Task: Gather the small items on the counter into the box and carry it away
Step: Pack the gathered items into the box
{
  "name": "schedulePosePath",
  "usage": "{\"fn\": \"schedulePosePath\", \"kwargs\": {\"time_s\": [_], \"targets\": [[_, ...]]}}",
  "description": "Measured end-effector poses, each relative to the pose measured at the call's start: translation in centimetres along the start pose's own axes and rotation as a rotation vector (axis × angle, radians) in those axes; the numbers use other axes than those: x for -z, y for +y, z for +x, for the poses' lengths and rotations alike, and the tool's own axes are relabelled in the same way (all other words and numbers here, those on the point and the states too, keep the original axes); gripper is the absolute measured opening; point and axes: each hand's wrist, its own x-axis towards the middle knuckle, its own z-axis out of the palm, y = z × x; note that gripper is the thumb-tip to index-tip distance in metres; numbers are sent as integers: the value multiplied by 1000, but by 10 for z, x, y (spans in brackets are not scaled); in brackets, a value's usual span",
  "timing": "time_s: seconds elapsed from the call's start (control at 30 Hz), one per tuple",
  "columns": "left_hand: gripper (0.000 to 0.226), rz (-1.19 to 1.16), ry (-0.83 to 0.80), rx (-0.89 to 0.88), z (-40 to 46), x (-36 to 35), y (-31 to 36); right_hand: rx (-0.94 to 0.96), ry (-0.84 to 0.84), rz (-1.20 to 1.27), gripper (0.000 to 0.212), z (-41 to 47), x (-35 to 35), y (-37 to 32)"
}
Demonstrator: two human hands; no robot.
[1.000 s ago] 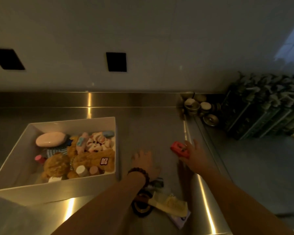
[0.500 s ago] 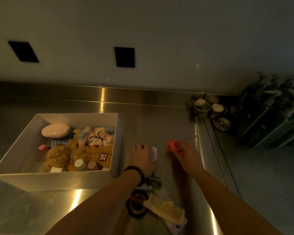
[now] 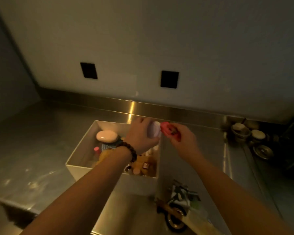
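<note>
A white box point(image 3: 82, 150) stands on the steel counter, holding a pink oval case point(image 3: 107, 136), plush toys and small tubes. My left hand point(image 3: 141, 135), with a bead bracelet on the wrist, grips a small pale bottle point(image 3: 154, 131) above the box's right side. My right hand point(image 3: 181, 139) pinches a small red toy point(image 3: 169, 131) just over the box's right wall. The bottle and the toy nearly touch.
On the counter near me lie a pile of small items point(image 3: 183, 196), a dark ring-shaped item point(image 3: 175, 219) and a pale comb point(image 3: 199, 223). Small cups point(image 3: 241, 131) and a metal lid point(image 3: 263, 151) sit at the far right. The wall has two dark outlets.
Both hands lifted off the counter and moved left to the box, the left carrying the pale bottle and the right the red toy. My head view shifted as well.
</note>
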Motion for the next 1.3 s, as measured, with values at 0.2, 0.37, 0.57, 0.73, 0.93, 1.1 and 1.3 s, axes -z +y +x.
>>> {"fn": "schedulePosePath", "kwargs": {"time_s": [0.2,0.37,0.57,0.73,0.93,1.1,1.3], "targets": [[63,48,-74,164,-33,60,-98,43,-207,93,33,2,-69,-57],[57,123,-327,233,-60,84,-151,54,-445,41,35,-4,-123,-80],[62,163,-438,204,-67,82,-166,21,-538,-107,46,-5,-150,-81],[68,93,-425,198,-69,78,-166,35,-567,-126,65,-3,-148,-79],[74,-46,-398,112,-59,63,-130,50,-469,-45,69,-4,-111,-67],[81,-141,-423,-48,-41,30,-65,-35,-304,-60,70,-9,-47,-36],[70,-232,-430,-377,-42,-21,18,-206,-202,-109,65,-68,20,3]]}}
